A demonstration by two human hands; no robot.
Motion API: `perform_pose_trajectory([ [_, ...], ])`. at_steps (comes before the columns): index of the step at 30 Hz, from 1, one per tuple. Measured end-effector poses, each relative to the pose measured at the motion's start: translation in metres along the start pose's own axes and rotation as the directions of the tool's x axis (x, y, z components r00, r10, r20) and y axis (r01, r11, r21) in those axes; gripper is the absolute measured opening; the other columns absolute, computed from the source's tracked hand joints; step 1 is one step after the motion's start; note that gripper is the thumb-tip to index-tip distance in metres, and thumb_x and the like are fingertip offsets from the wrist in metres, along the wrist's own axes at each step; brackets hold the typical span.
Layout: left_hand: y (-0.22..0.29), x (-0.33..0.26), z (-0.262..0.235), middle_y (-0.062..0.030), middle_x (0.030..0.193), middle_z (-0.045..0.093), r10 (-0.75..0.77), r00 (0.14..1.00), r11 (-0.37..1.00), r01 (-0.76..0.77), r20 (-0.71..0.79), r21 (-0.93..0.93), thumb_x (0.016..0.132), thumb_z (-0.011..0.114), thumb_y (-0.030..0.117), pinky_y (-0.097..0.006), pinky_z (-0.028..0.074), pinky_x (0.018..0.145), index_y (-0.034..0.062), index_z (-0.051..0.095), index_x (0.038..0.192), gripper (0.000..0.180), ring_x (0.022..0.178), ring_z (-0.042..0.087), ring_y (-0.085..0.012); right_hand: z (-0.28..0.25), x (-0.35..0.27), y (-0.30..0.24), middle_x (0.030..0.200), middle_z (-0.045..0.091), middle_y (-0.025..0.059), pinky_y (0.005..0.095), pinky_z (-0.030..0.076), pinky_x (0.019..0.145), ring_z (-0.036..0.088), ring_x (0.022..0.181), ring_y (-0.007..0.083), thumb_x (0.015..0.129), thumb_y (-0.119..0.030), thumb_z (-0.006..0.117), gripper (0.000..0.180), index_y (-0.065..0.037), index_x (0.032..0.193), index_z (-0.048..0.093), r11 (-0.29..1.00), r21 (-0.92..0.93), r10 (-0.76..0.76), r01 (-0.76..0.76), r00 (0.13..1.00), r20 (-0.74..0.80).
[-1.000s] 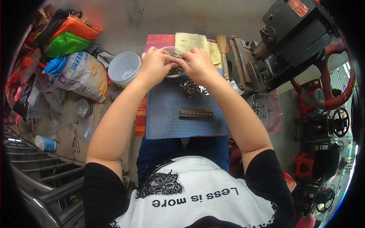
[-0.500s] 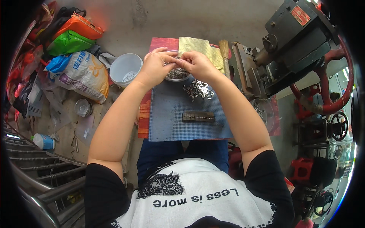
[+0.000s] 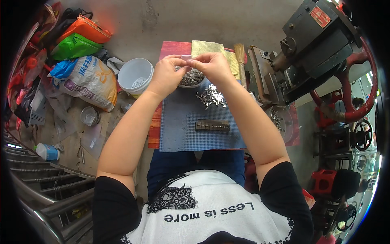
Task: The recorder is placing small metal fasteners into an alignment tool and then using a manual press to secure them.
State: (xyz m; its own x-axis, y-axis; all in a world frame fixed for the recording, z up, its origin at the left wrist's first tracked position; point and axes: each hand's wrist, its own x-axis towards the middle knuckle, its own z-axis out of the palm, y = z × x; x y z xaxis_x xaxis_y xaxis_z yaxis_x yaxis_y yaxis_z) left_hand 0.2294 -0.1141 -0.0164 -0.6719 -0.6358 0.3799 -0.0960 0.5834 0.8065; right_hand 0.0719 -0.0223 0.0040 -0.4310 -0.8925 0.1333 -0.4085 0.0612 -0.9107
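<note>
We poise left hand (image 3: 165, 75), right hand (image 3: 213, 69), near-pinched, over bowl (image 3: 191, 86) at 12 o'clock edge of mat (image 3: 176, 118); grip contents, we cannot tell. Mat room toward 8 o'clock. Bowl opens upward; metal block (image 3: 212, 125) runs 9-to-3.

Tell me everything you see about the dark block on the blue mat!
The dark block is long, narrow and straight-edged, and looks like metal. A row of thin lines and small shiny spots runs along it, too small to make out. It lies lengthwise left to right on the blue mat, apart from the pile of metal bits. Only the mat touches it.
</note>
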Motion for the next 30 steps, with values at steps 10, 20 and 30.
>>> perform_pose_trajectory([
  [10, -0.001, -0.005, -0.002, -0.0103, 0.102, 0.074, 0.245, 0.968, 0.881, -0.202, -0.047, 0.428, 0.085, 0.073, 0.031, -0.048, 0.033, 0.109, 0.0120, 0.079, 0.088, 0.021, 0.110, 0.064, -0.0234, 0.006, 0.000, 0.002, 0.076, 0.072, 0.0135, 0.0331, 0.053, 0.065, 0.066, 0.070, 0.0156, 0.086, -0.024, 0.077, 0.026, 0.002, 0.088, 0.076, 0.997, -0.061, 0.051, -0.050, 0.998, 0.023],
  [20, 0.005, -0.007, -0.004, -0.0006, 0.100, 0.074, 0.288, 0.938, 0.911, -0.207, -0.191, 0.356, 0.079, 0.080, 0.028, -0.046, 0.032, 0.108, 0.0117, 0.075, 0.081, 0.017, 0.106, 0.065, -0.0192, -0.004, -0.002, -0.012, 0.082, 0.070, 0.0016, 0.0240, 0.045, 0.063, 0.058, 0.072, 0.0069, 0.092, -0.026, 0.076, 0.027, 0.000, 0.095, 0.074, 0.993, -0.001, 0.113, -0.115, 0.977, 0.180],
  [30, 0.007, -0.016, 0.006, -0.0009, 0.108, 0.073, 0.305, 0.901, 0.906, -0.174, -0.308, 0.386, 0.075, 0.083, 0.027, -0.045, 0.033, 0.107, 0.0113, 0.072, 0.080, 0.020, 0.110, 0.063, -0.0206, 0.003, -0.004, -0.017, 0.085, 0.072, 0.0023, 0.0218, 0.045, 0.065, 0.059, 0.073, 0.0066, 0.093, -0.026, 0.073, 0.024, -0.002, 0.094, 0.074, 0.992, 0.050, 0.112, -0.119, 0.985, 0.132],
])
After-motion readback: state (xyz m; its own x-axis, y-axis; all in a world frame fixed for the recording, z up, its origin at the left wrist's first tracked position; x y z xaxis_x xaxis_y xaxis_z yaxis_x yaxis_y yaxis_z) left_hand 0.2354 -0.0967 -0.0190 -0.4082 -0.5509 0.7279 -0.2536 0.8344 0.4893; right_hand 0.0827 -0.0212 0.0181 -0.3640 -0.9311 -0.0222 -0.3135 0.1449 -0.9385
